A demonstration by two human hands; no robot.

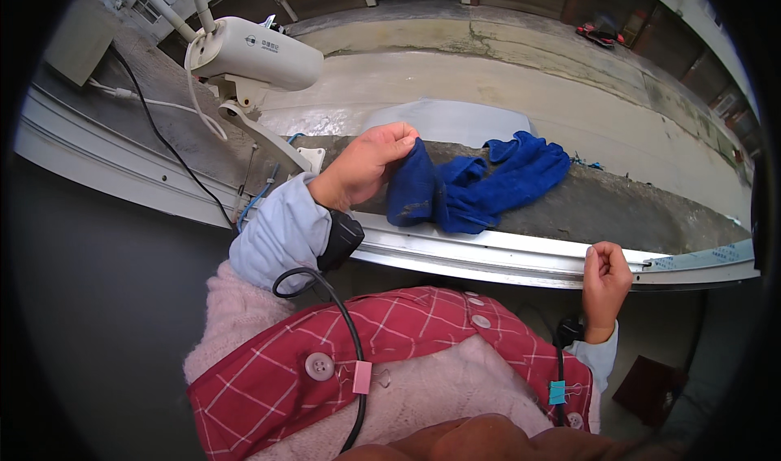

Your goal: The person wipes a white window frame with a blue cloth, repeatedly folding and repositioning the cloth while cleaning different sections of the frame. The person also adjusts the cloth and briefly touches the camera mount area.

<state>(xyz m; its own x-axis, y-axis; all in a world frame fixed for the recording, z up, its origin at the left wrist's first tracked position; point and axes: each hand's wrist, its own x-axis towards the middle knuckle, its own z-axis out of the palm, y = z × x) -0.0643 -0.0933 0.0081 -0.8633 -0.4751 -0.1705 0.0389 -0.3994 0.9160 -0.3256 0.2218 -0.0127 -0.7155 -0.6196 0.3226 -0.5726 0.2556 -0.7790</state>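
Note:
My left hand [368,164] is closed in a pinch on one end of a blue cloth [488,184]. The cloth hangs from my fingers and lies bunched over the inner edge of the concrete ledge [643,205], reaching onto the metal window track [480,253]. Toward the right end of that track my right hand [607,278] is closed, thumb and fingers pressed together just over the rail. Whether anything small is between those fingers is hidden. A dark strap with a cable sits on each wrist.
A white security camera [264,54] with antennas stands outside on a bracket, left of my left hand. A black cable [159,131] and a blue cable [259,198] run over the frame there. Beyond the ledge, a grey covered shape [447,119] stands below in the paved yard.

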